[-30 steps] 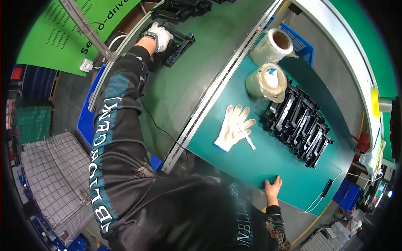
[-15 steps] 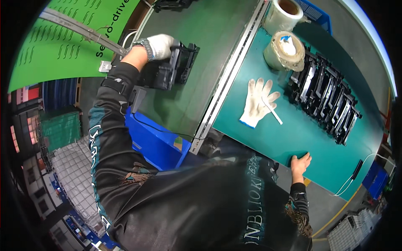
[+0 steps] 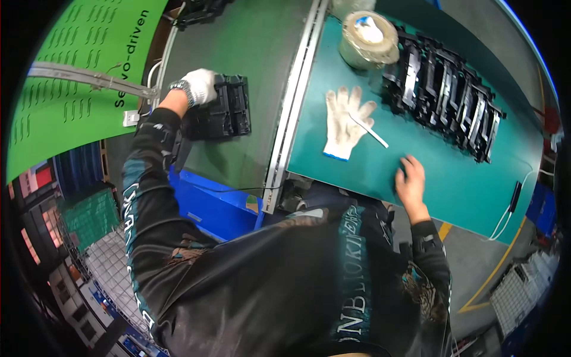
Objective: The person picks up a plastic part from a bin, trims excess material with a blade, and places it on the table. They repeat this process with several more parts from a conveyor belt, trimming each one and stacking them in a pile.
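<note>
My left hand, in a white knitted glove, is closed on the edge of a black molded plastic part on the dark green conveyor belt. The part has compartments and ribs; the fingertips are partly hidden. Bare, with fingers apart and holding nothing, my right hand is over the near edge of the green table. Close to it lie a thin white stick and an off-white work glove with a blue cuff edge.
A row of black plastic parts fills the table's far right side, beside a tape roll. A metal rail divides belt and table. Below the belt is a blue bin. A cable hangs off the table.
My left hand has lowered the black part, which was tilted, flatter onto the belt. My right hand has moved from the table's edge farther in over the tabletop. The view has shifted.
</note>
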`<state>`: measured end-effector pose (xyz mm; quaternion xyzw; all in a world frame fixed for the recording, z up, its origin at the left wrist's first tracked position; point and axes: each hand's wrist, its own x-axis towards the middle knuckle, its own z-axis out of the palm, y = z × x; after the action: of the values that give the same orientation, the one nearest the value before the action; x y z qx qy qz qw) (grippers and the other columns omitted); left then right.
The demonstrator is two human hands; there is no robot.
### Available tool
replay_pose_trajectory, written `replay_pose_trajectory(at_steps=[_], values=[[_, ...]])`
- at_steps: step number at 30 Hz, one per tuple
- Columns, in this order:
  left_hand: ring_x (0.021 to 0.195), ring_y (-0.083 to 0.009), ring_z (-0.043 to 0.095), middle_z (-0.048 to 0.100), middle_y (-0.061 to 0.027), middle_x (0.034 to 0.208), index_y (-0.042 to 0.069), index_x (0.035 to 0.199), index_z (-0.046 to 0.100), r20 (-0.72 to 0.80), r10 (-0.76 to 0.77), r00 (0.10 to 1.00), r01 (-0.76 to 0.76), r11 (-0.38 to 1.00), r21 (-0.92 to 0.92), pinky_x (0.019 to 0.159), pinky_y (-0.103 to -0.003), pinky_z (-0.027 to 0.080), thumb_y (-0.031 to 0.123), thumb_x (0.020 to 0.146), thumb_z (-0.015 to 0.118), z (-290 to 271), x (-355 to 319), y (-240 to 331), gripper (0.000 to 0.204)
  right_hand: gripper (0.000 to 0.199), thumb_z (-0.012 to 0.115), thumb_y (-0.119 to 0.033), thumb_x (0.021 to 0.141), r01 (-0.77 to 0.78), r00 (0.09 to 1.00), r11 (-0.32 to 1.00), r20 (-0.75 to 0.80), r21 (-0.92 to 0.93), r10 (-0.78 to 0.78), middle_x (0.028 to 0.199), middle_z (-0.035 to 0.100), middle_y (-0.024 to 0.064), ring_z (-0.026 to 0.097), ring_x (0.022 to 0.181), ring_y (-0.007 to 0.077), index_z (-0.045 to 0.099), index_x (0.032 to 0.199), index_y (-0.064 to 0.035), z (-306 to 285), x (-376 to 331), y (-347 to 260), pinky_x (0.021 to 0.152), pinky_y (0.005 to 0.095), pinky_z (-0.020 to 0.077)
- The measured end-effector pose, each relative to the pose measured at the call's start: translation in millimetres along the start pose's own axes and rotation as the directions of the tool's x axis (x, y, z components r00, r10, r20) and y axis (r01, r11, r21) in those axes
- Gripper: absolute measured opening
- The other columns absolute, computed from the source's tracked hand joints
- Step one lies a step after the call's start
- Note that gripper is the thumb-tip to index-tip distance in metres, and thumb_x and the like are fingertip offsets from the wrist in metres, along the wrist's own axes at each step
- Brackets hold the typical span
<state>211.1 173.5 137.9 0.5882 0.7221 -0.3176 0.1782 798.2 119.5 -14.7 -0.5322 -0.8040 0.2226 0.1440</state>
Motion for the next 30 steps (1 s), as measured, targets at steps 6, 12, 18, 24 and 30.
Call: replay_pose_trajectory(at_steps=[6,12,18,24,30], values=[[0.096,-0.0360,0.066,0.069,-0.0168,0.101,0.011,0.110,0.067,-0.088,-0.001,0.996,-0.008,0.994,-0.105,0.083,-0.042,0.054,0.017,0.074,0.066,17,-51,28,0.036,0.037,0.065,-0.010,0.078,0.209,0.978,0.977,0.014,0.043,-0.210,0.107,0.061,0.0166,0.056,0.100,0.0374,0.061,0.114,-0.0047,41,76,-64,0.089,0.0459,0.0454],[0.090,-0.0323,0.068,0.070,-0.0132,0.100,0.011,0.108,0.068,-0.350,-0.045,0.936,-0.069,0.950,-0.305,0.080,-0.038,0.055,0.018,0.071,0.074,27,-106,39,0.038,0.023,0.062,-0.006,0.078,0.181,0.979,0.981,0.088,0.064,-0.186,0.094,0.060,0.0161,0.056,0.087,0.0363,0.062,0.101,-0.0042,51,92,-59,0.079,0.0453,0.0468],[0.084,-0.0282,0.069,0.070,-0.0113,0.095,0.006,0.105,0.067,-0.696,0.058,0.716,-0.469,0.778,-0.417,0.077,-0.036,0.056,0.011,0.069,0.078,28,-136,102,0.038,0.018,0.060,-0.003,0.076,0.037,0.960,0.989,0.271,0.145,-0.076,0.090,0.060,0.0169,0.058,0.079,0.0351,0.060,0.095,-0.0046,23,49,-26,0.071,0.0426,0.0490],[0.086,-0.0268,0.067,0.069,-0.0092,0.092,0.000,0.101,0.066,-0.735,0.015,0.678,-0.644,0.493,-0.585,0.079,-0.036,0.055,0.013,0.081,0.070,23,-154,235,0.024,0.012,0.057,-0.001,0.079,-0.107,0.948,0.915,0.318,0.390,-0.024,0.082,0.061,0.0149,0.061,0.071,0.0293,0.058,0.090,-0.0032,-41,-14,39,0.065,0.0377,0.0496],[0.092,-0.0287,0.065,0.067,-0.0115,0.101,0.000,0.107,0.063,-0.581,-0.129,0.804,-0.594,-0.100,-0.799,0.085,-0.044,0.054,0.024,0.092,0.055,19,-182,403,0.030,0.013,0.061,-0.010,0.090,-0.178,0.946,0.754,0.322,0.632,-0.047,0.075,0.061,0.0067,0.058,0.069,0.0138,0.060,0.099,-0.0003,-125,-69,149,0.063,0.0301,0.0474]])
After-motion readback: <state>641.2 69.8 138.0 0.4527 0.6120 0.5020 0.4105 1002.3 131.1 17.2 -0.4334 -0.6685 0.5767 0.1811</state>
